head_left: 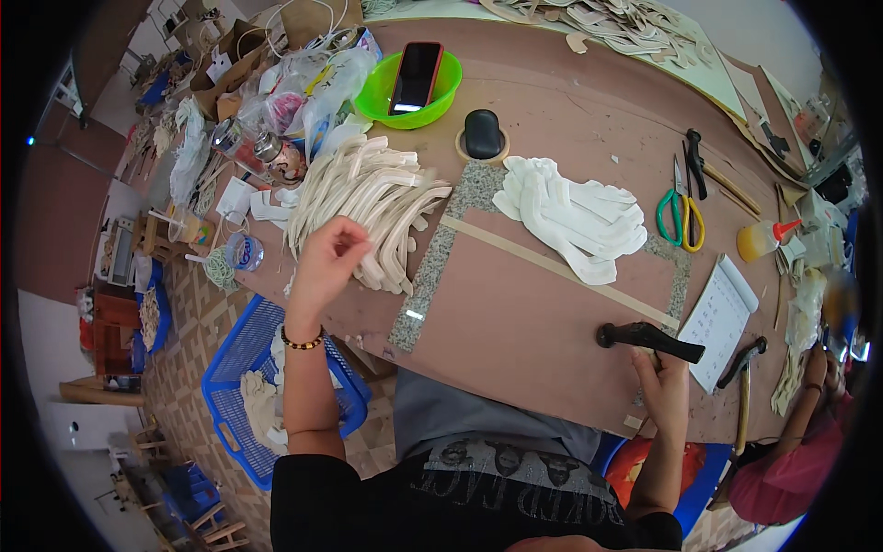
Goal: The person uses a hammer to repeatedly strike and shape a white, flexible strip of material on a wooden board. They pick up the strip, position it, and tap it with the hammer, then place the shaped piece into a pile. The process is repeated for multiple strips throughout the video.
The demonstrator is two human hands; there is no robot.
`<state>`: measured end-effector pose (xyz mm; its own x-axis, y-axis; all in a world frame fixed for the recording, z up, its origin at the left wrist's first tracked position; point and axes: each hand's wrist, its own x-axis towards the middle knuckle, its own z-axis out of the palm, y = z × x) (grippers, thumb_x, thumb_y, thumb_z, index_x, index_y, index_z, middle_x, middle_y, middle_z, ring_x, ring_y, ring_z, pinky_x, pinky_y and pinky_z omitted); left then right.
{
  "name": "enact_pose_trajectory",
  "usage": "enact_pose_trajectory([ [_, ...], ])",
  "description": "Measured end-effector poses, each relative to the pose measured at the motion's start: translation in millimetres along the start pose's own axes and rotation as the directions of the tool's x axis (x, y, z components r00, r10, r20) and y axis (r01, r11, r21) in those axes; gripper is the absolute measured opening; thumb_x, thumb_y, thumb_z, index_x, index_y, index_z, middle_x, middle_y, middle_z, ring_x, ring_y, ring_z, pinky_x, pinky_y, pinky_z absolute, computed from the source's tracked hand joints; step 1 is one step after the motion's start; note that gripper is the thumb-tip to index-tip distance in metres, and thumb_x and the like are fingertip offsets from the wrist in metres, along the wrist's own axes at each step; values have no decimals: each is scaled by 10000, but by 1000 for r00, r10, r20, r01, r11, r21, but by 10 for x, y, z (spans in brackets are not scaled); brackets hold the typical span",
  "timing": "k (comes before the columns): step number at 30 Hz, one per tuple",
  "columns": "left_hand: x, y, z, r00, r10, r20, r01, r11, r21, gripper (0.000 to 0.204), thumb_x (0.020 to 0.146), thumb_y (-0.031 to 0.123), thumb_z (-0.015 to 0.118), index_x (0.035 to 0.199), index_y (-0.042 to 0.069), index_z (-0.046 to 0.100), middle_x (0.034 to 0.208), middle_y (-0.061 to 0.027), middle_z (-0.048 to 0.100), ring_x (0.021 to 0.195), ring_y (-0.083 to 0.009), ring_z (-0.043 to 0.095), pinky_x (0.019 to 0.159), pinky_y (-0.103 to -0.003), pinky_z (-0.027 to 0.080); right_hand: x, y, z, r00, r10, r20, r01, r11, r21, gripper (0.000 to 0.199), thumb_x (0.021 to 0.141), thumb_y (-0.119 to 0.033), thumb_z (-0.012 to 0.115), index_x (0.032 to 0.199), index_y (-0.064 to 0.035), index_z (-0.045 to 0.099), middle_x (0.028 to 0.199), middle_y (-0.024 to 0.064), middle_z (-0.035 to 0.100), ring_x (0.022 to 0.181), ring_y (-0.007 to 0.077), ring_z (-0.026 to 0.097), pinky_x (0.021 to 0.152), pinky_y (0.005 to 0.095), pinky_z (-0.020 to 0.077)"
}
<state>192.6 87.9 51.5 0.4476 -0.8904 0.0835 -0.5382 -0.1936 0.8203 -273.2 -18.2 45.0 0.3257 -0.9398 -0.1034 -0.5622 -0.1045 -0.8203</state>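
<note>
Cream strips (405,198) fan just beyond nearer L hand (333,262), curled narrow, can't tell if holding; R hand (664,391) grips 1 hammer (651,341).

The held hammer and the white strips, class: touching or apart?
Apart: the head view plainly shows brown surface between the hammer in the right hand and the white strips.

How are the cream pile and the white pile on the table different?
The cream pile is bigger, and the white pile is smaller. The cream pile has many thin, yellowish-white strips; the white pile has fewer, wider, whiter pieces. The left hand is at the cream pile, but no hand is at the white pile. Both are heaps of overlapping pieces.
</note>
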Motion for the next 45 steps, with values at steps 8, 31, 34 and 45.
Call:
enact_pose_trajectory([
  [8, 258, 551, 1223, 809, 575, 125, -584, 760, 283, 166, 872, 50, 709, 1032, 11, 688, 1082, -119, 623, 1017, -314, 609, 902, -419, 483, -10, -106, -30, 999, 5, 50, -2, 999, -42, 293, 939, -126, 724, 1199, 7, 704, 1019, 160, 737, 895, 250, 682, 831, 347, 530],
  [31, -511, 885, 2038, 792, 477, 381, -544, 835, 87, 284, 803, 123, 787, 1008, 16, 622, 1110, -116, 605, 1029, -312, 582, 885, -435, 444, 3, -252, -60, 982, -178, 58, 185, 971, -152, 379, 913, -176, 736, 1257, -25, 683, 1082, 192, 735, 913, 388, 712, 784, 424, 566],
  [34, -538, 906, 2197, 795, 490, 358, -547, 834, 73, 295, 811, 134, 792, 1031, 33, 623, 1031, -104, 611, 977, -303, 580, 845, -425, 421, -19, -347, -60, 974, -187, 126, 209, 959, -192, 382, 909, -194, 741, 1251, -33, 688, 1083, 193, 730, 877, 406, 702, 745, 444, 566],
  [45, -679, 891, 2253, 860, 452, 236, -484, 869, 101, 211, 844, 82, 748, 1049, 57, 707, 955, -51, 645, 961, -256, 609, 940, -432, 373, 41, -295, 85, 956, -260, 136, 291, 893, -342, 410, 929, -282, 735, 1262, -47, 692, 925, 196, 722, 781, 415, 700, 680, 471, 565],
])
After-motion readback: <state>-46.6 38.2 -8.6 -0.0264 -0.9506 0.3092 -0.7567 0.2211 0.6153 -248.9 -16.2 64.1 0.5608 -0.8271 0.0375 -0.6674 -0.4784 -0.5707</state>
